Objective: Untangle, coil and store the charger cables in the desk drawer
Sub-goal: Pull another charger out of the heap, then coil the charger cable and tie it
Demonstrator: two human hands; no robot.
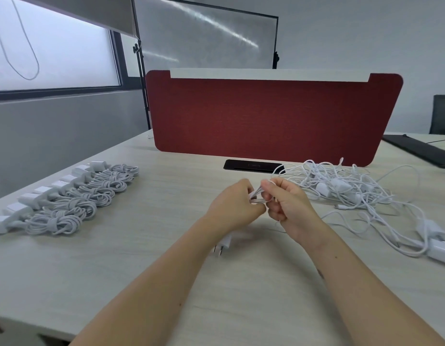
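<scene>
Along the left side of the pale wooden desk (121, 265) lies a slanting row of coiled chargers (74, 201). Each white cord is wound into a neat bundle with its square adapter at the outer end, and the bundles lie side by side, touching or nearly so.

In the middle, both bare forearms reach forward over the desk. The left hand (235, 208) has its fingers curled round a small bunch of white cable loops (256, 196), held just above the desktop. Below that wrist a white plug (222, 245) lies on the wood with its prongs showing. The right hand (287, 207) meets the left one and pinches the same loops between thumb and forefinger, its other fingers folded in.

Behind the hands a black slot cover (251, 166) sits in the desk at the foot of a red fabric divider (273, 116).

To the right of the hands sprawls a tangled pile of cables (341, 188), thin white cords looping over one another with several adapters buried among them. Strands trail from it towards the right edge, where another white adapter (441, 252) lies. Farther back on that side rests a dark flat mat (421, 148).
</scene>
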